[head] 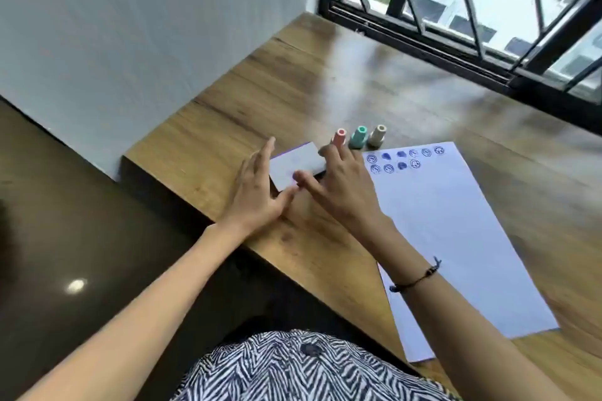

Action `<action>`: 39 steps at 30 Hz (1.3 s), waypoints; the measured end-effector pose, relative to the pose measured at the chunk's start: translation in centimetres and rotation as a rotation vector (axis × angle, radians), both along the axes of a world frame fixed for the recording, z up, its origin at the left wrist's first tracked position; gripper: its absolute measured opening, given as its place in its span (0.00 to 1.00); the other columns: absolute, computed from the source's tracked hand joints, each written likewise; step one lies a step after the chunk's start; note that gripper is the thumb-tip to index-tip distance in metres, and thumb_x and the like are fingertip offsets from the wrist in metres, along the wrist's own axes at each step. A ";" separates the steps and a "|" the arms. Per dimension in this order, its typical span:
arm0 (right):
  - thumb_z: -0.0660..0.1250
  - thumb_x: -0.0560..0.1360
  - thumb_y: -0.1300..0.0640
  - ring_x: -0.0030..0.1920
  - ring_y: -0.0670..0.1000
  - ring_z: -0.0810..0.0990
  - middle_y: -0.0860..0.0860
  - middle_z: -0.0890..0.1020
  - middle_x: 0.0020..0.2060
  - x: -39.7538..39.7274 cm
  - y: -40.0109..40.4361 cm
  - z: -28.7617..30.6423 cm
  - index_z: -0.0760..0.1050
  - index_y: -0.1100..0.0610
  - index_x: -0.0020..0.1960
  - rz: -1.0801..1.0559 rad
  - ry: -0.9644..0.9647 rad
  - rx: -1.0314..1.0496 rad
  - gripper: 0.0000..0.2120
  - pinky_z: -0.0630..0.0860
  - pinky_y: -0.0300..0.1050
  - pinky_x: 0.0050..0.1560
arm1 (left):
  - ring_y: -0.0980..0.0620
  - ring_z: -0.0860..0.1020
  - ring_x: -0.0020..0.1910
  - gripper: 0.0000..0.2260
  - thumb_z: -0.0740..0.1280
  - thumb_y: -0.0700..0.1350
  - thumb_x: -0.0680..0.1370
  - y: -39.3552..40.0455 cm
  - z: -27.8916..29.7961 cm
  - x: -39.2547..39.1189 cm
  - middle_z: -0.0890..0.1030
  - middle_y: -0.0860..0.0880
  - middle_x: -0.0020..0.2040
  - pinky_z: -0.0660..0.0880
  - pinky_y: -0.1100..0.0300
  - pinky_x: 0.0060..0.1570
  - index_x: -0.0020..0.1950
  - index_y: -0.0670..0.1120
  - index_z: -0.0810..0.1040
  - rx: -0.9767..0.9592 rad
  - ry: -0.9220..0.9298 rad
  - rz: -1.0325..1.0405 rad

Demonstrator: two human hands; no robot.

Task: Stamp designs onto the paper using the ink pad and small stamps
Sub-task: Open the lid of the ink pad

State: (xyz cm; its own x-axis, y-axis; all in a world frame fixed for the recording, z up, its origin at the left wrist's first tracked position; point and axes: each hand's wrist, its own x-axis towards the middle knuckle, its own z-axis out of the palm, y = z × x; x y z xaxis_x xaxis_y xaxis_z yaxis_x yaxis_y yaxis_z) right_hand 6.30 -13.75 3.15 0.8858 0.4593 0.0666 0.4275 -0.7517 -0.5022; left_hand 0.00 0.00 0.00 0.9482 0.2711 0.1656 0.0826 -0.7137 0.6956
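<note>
Both your hands sit on the closed ink pad at the counter's near-left edge, stamps and paper off to the right.

Your left hand (257, 185) lies flat and spread against the left side of the ink pad (298, 166), fingers straight, gripping nothing; its thumb runs along the pad's near edge. The pad lies between your two hands on the wooden counter (293, 81), its pale lid facing up. Your right hand (338, 185) rests loosely spread on the pad's right end, thumb on the lid, fingers reaching past its far corner, closed around nothing. Just beyond those fingertips stand three small stamps in a row: pink stamp (339, 137), green stamp (358, 137), beige stamp (378, 136). Right of that grip lies the paper (456, 238), with two rows of blue stamped marks (404, 159) along its far edge. A dark bracelet (415, 278) circles your right wrist.
</note>
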 end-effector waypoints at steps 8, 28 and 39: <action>0.61 0.68 0.35 0.55 0.60 0.72 0.62 0.76 0.52 -0.5 4.2 -0.3 0.68 0.63 0.54 0.023 -0.072 -0.311 0.32 0.68 0.51 0.55 | 0.40 0.63 0.63 0.39 0.66 0.42 0.70 0.5 -0.9 -0.1 0.68 0.40 0.65 0.62 0.51 0.66 0.73 0.44 0.46 0.020 0.031 0.023; 0.69 0.62 0.38 0.46 0.56 0.79 0.48 0.78 0.43 6.6 12.3 9.6 0.74 0.52 0.47 0.356 0.066 -0.990 0.22 0.75 0.52 0.54 | 0.42 0.68 0.62 0.55 0.76 0.47 0.63 1.1 -0.7 -0.1 0.67 0.39 0.64 0.67 0.49 0.64 0.69 0.54 0.33 -0.050 -0.069 0.039; 0.63 0.59 0.25 0.16 0.44 0.75 0.45 0.78 0.25 11.6 16.7 8.6 0.78 0.55 0.31 0.418 0.163 -1.092 0.31 0.65 0.36 0.25 | 0.43 0.60 0.71 0.55 0.74 0.51 0.66 0.9 -1.6 0.1 0.51 0.39 0.75 0.46 0.62 0.65 0.67 0.54 0.27 0.016 -0.032 0.036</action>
State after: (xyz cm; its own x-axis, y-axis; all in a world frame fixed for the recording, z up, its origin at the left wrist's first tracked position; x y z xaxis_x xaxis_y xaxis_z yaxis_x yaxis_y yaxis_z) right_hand 17.88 2.91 11.73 0.6150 0.4586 -0.6415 0.7323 -0.6338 0.2490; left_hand 0.12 0.90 -1.61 0.9319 0.3022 0.2003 0.0866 -0.7219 0.6865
